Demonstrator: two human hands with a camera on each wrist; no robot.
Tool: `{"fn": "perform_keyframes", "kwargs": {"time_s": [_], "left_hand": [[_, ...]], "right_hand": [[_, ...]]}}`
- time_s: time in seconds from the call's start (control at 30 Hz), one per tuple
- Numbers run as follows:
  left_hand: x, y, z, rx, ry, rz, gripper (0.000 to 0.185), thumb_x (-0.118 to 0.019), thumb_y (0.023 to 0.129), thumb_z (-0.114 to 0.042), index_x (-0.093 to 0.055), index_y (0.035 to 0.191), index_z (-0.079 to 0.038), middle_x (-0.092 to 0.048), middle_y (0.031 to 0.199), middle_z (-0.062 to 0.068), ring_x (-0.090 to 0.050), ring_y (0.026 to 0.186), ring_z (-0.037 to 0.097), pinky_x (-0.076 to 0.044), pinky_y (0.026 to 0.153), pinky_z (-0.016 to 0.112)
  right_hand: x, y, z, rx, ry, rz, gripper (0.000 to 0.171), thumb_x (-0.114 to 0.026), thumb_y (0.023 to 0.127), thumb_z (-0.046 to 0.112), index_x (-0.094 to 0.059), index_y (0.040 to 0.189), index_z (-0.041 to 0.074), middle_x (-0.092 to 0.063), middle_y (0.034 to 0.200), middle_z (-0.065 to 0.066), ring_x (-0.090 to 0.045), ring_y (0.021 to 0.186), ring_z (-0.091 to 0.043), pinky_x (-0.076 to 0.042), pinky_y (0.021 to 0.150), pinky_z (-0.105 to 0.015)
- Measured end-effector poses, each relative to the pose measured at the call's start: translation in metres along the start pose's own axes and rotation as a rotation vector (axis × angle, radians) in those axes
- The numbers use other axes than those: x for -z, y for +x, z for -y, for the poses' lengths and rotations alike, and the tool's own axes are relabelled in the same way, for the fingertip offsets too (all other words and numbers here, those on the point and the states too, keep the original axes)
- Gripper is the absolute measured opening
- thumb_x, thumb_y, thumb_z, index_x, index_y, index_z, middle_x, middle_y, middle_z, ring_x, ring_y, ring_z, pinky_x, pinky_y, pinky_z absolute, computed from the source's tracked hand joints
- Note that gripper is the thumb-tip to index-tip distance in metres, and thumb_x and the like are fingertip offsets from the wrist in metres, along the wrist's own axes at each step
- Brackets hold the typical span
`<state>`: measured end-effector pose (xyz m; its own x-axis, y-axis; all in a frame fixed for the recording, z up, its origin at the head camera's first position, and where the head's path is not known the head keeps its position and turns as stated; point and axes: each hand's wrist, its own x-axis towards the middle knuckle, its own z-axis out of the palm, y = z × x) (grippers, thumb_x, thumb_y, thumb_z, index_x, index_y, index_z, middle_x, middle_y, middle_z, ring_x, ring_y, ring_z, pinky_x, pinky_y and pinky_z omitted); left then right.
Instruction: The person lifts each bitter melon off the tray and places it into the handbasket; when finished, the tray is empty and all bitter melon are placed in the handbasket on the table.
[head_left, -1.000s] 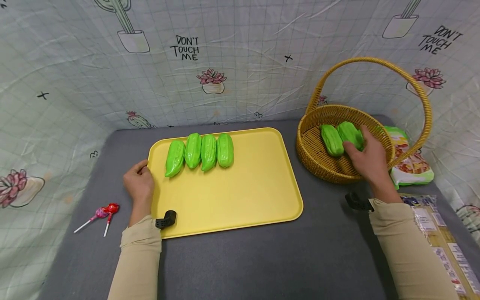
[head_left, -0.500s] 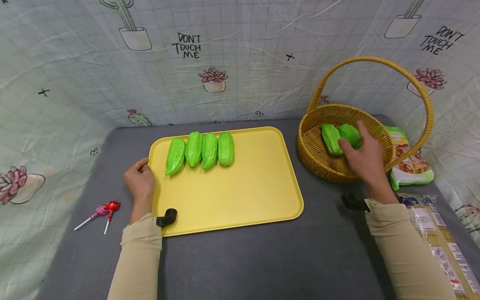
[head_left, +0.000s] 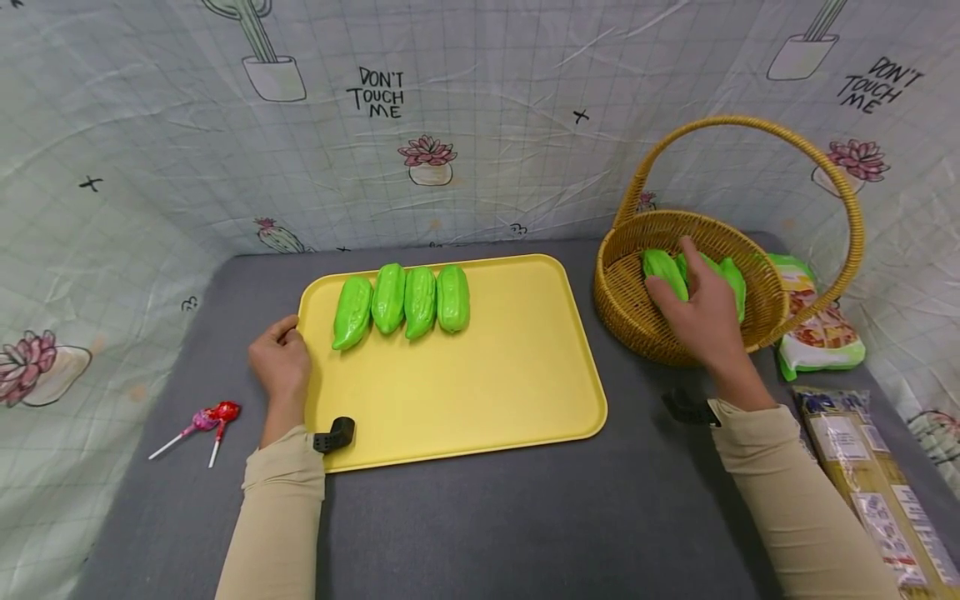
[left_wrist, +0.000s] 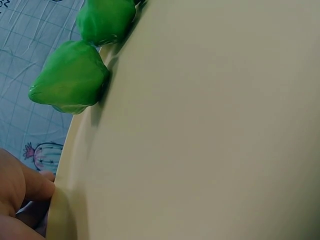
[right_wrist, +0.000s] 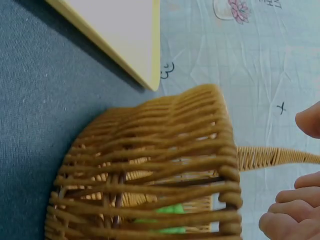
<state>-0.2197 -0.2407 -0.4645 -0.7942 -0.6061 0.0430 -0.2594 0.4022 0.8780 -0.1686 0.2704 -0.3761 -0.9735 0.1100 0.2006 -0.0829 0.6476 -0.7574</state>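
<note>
Glossy green vegetables point(head_left: 420, 302), a smooth yellow tray point(head_left: 517, 367) and a ridged woven basket point(head_left: 624, 332).
The vegetables look like moulded plastic, their bumpy, furrowed skins catching bright highlights. The tray also looks like plastic, even and satin rather than shiny. Rounded, cane-like strands make up the basket, coarse and faintly lustrous, and its handle point(head_left: 854, 225) is tightly wrapped. The grey table point(head_left: 540, 525) is matt with a fine, cloth-like grain; the printed backdrop point(head_left: 510, 67) is thin, creased cloth. The sleeves point(head_left: 281, 517) are matt fabric, the lollipops point(head_left: 224, 411) shiny-wrapped, the long packet point(head_left: 862, 475) glossy clear film.
</note>
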Motion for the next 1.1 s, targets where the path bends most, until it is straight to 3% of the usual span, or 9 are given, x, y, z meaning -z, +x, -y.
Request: {"fn": "perform_keyframes", "kwargs": {"time_s": [0.1,0.13,0.5,1.1], "left_hand": [[0.000,0.000,0.000,-0.001,-0.002,-0.002,0.036,-0.044,0.103,-0.005,-0.071,0.126,0.002,-0.068,0.132,0.021,-0.060,0.131,0.032,-0.046,0.110,0.045],[0.000,0.000,0.000,-0.001,-0.003,-0.001,0.036,-0.044,0.103,-0.005,-0.071,0.126,0.002,-0.068,0.132,0.021,-0.059,0.131,0.032,-0.046,0.111,0.045],[0.001,0.000,-0.002,0.015,-0.013,0.012,0.036,-0.044,0.103,-0.005,-0.070,0.128,0.001,-0.067,0.135,0.020,-0.057,0.134,0.031,-0.045,0.112,0.044],[0.001,0.001,-0.002,0.023,-0.012,0.019,0.036,-0.044,0.104,-0.006,-0.070,0.129,0.000,-0.067,0.135,0.020,-0.057,0.134,0.031,-0.046,0.112,0.044]], "right_hand": [[-0.003,0.000,0.003,0.011,0.038,0.015,0.076,-0.055,0.104,0.037,-0.016,0.164,0.012,-0.017,0.171,-0.007,-0.038,0.150,-0.036,-0.034,0.119,-0.057],[-0.004,0.000,0.004,0.010,0.059,0.024,0.076,-0.056,0.104,0.037,-0.016,0.164,0.011,-0.015,0.172,-0.008,-0.018,0.157,-0.036,-0.025,0.121,-0.061],[-0.017,-0.003,0.012,0.030,0.062,0.079,0.073,-0.057,0.104,0.031,-0.019,0.163,0.010,-0.019,0.170,-0.011,-0.026,0.154,-0.038,-0.031,0.119,-0.059],[-0.052,-0.003,0.032,0.073,0.133,0.170,0.076,-0.060,0.103,0.025,-0.017,0.164,0.008,-0.016,0.171,-0.011,-0.021,0.158,-0.031,-0.027,0.123,-0.054]]}}
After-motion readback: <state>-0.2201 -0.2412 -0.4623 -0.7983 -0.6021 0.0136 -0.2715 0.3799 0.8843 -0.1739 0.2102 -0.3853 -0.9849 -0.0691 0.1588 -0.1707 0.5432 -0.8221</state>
